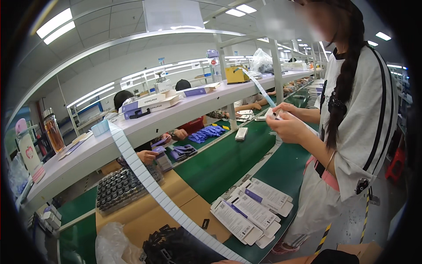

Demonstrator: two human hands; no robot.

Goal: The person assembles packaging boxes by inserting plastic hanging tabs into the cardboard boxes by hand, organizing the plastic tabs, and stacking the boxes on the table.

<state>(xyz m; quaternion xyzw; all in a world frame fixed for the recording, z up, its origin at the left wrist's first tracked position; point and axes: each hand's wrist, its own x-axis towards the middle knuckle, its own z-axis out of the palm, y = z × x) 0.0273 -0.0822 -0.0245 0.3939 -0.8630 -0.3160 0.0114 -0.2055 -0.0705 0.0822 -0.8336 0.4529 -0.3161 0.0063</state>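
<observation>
A long strip of pale blue labels (151, 187) hangs from its roll (100, 127) on the shelf and runs down to the lower edge. Beside its lower end, a sliver of skin (226, 262) shows, seemingly part of my left hand; its fingers are cut off, so its grip is hidden. My right hand is out of view. A dark rounded shape (334, 257), perhaps my sleeve, sits at the bottom right. Nearest are flat white-and-purple cartons (252, 211) on the green bench and a pile of black plastic pieces (176, 246).
At right a co-worker (360, 110) stands, both hands (288, 123) around a small white item by another label strip (259, 88). Across the green belt (220, 158) other workers' hands handle purple boxes. A tray of black watch-like parts (125, 185) lies on cardboard (171, 211).
</observation>
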